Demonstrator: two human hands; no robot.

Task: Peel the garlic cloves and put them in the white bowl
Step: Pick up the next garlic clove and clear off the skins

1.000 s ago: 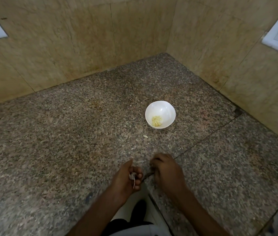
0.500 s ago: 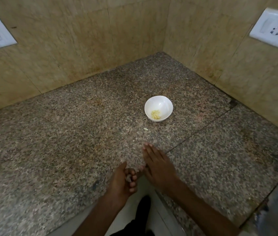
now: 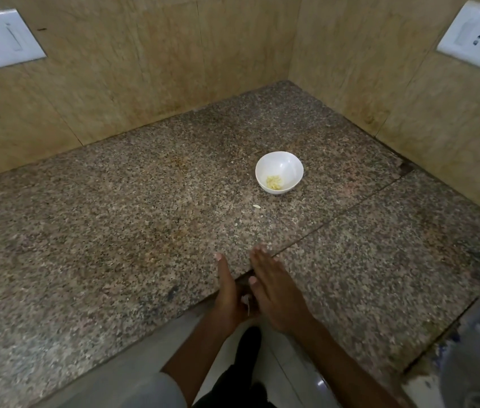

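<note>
The right hand point(image 3: 274, 290) had changed most: 1 second earlier it was curled and picking at what the left hand point(image 3: 227, 293) held, and now it lay released, fingers straight and together, at the near edge of the granite counter point(image 3: 115, 231), just right of the left hand. The left hand had been a fist around a clove; now 1 digit stretched toward the far side, but its other fingers were hidden, so I cannot tell whether it still gripped anything. A whitish scrap of garlic point(image 3: 246, 300), clove or skin, showed in the gap between the 2 hands, touching both as far as could be seen. The white bowl point(image 3: 288, 166) sat well apart on the far right of the counter, holding the same small heap of peeled garlic point(image 3: 274, 182), and 1 pale fragment point(image 3: 257, 206) lay just near of it. Probably this clove was being loosened between the hands, with nothing new added to the bowl.
</note>
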